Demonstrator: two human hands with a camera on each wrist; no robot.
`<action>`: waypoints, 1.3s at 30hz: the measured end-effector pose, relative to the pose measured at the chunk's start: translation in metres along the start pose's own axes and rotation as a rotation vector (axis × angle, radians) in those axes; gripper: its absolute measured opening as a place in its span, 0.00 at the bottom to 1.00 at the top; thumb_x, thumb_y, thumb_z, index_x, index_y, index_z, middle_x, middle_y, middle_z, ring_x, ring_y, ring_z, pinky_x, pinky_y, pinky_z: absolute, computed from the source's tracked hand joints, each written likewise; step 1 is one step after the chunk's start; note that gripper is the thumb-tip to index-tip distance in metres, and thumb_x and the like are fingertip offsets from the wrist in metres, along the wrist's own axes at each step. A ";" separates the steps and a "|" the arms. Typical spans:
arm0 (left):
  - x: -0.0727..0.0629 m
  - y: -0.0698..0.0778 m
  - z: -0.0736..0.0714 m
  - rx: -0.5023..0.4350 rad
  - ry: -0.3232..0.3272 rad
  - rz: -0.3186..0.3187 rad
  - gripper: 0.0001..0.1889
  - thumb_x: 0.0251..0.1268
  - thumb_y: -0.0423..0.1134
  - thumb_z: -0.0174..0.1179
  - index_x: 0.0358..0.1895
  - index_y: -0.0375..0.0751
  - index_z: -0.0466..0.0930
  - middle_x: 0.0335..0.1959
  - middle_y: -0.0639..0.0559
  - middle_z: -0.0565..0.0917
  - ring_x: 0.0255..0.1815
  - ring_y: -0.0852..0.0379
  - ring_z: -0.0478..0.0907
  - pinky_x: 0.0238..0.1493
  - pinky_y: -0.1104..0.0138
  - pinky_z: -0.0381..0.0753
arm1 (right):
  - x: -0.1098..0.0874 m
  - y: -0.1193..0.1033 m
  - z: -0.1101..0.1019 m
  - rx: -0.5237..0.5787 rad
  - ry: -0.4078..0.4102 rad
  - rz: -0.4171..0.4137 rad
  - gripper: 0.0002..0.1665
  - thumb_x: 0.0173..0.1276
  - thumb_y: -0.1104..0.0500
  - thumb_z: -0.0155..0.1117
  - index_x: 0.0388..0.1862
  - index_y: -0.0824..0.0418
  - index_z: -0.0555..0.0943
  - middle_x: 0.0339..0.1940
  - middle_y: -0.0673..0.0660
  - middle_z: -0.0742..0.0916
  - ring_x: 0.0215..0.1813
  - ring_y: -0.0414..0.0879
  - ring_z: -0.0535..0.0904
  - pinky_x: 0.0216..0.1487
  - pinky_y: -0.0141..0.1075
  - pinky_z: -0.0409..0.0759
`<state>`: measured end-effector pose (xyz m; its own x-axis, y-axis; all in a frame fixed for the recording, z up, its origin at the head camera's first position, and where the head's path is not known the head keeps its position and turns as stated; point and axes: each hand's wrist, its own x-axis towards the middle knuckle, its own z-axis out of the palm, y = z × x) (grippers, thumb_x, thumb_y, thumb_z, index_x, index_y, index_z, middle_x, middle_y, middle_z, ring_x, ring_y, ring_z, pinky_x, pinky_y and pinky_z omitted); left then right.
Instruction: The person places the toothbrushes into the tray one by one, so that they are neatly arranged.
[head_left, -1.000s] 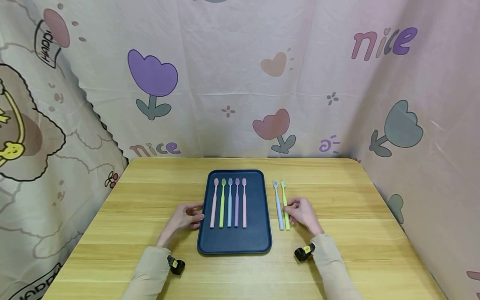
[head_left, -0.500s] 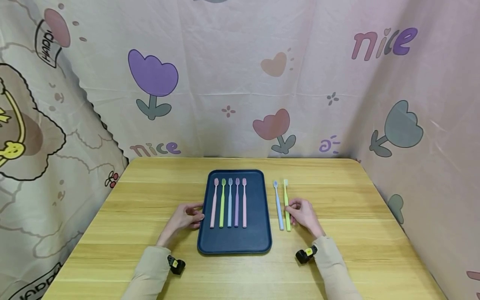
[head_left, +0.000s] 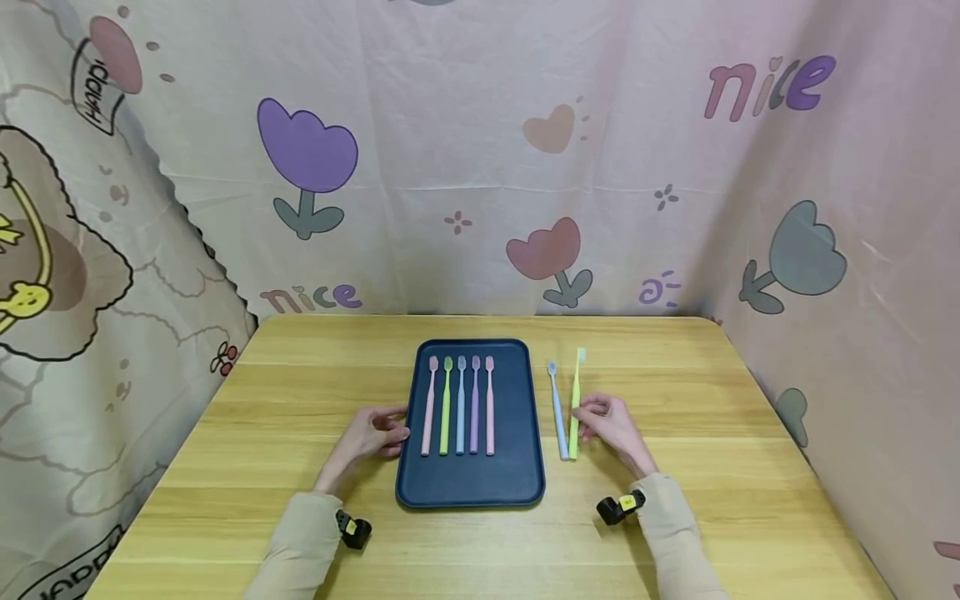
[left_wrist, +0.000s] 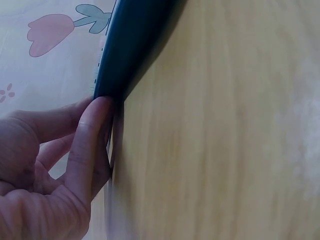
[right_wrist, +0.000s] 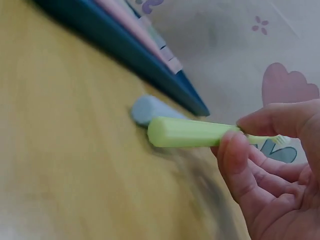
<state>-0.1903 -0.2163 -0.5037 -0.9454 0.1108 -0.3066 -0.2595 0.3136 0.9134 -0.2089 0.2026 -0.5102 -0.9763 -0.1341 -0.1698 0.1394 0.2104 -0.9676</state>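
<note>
My right hand (head_left: pixel 611 423) pinches a light green toothbrush (head_left: pixel 576 400) by the handle between thumb and fingertips. In the right wrist view its handle end (right_wrist: pixel 185 132) appears lifted off the table, bristle head pointing away. Just left of it a blue toothbrush (head_left: pixel 557 412) lies on the wood. My left hand (head_left: pixel 375 431) holds the left edge of a dark blue tray (head_left: pixel 472 487); the left wrist view has thumb and fingers at the rim (left_wrist: pixel 112 75). On the tray several toothbrushes lie side by side, heads at the back: pink (head_left: pixel 429 408), green (head_left: pixel 446 408), blue (head_left: pixel 461 408), purple (head_left: pixel 475 408) and pink (head_left: pixel 490 408).
A wooden table (head_left: pixel 315 367) carries everything. Printed curtains (head_left: pixel 442 108) hang behind it and along both sides. Each wrist wears a small black camera, such as the right one (head_left: pixel 619 507).
The light green toothbrush has come away from the blue one at its head, swinging right and tilting up, with my right hand shifting slightly right. My left hand and the tray stay put.
</note>
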 end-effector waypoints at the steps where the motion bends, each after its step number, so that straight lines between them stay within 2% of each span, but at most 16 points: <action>1: 0.000 0.000 0.000 0.000 0.000 -0.003 0.28 0.66 0.24 0.62 0.70 0.27 0.70 0.35 0.45 0.84 0.28 0.61 0.82 0.30 0.69 0.89 | 0.000 -0.001 0.000 0.015 -0.006 -0.001 0.22 0.68 0.67 0.63 0.56 0.81 0.73 0.28 0.50 0.87 0.24 0.38 0.80 0.27 0.28 0.84; 10: 0.001 0.000 0.000 0.001 -0.004 0.003 0.28 0.67 0.24 0.61 0.70 0.26 0.69 0.35 0.45 0.84 0.28 0.61 0.82 0.31 0.69 0.89 | -0.001 -0.016 0.012 0.051 -0.062 -0.042 0.23 0.69 0.67 0.64 0.56 0.82 0.73 0.38 0.60 0.89 0.30 0.39 0.83 0.37 0.34 0.88; 17: 0.001 0.000 0.001 -0.012 -0.009 0.007 0.28 0.66 0.24 0.62 0.70 0.27 0.69 0.36 0.44 0.84 0.28 0.61 0.82 0.31 0.69 0.89 | 0.004 -0.021 0.032 0.059 -0.099 -0.053 0.20 0.68 0.68 0.66 0.52 0.81 0.74 0.29 0.50 0.87 0.28 0.40 0.83 0.35 0.34 0.88; 21: 0.001 0.000 0.001 -0.009 -0.007 0.006 0.28 0.66 0.24 0.61 0.69 0.26 0.70 0.36 0.44 0.84 0.28 0.60 0.82 0.31 0.68 0.89 | 0.008 -0.022 0.043 0.044 -0.107 -0.062 0.15 0.67 0.68 0.67 0.46 0.77 0.75 0.26 0.49 0.85 0.26 0.41 0.83 0.35 0.35 0.89; 33: -0.001 0.001 0.001 -0.011 -0.004 0.004 0.28 0.66 0.24 0.61 0.69 0.27 0.70 0.35 0.44 0.84 0.28 0.61 0.82 0.30 0.69 0.88 | 0.014 -0.027 0.071 -0.115 -0.058 -0.132 0.12 0.64 0.67 0.70 0.39 0.75 0.79 0.26 0.64 0.89 0.22 0.41 0.83 0.29 0.37 0.88; 39: -0.001 0.001 0.000 -0.006 0.001 0.006 0.27 0.66 0.24 0.61 0.69 0.27 0.70 0.35 0.44 0.84 0.28 0.61 0.81 0.30 0.69 0.88 | 0.018 -0.028 0.083 -0.224 -0.030 -0.128 0.10 0.62 0.66 0.73 0.38 0.72 0.81 0.27 0.64 0.90 0.22 0.46 0.86 0.28 0.38 0.89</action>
<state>-0.1896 -0.2158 -0.5023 -0.9472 0.1116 -0.3005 -0.2547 0.3074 0.9169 -0.2167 0.1138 -0.5019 -0.9779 -0.2010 -0.0568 -0.0287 0.3986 -0.9167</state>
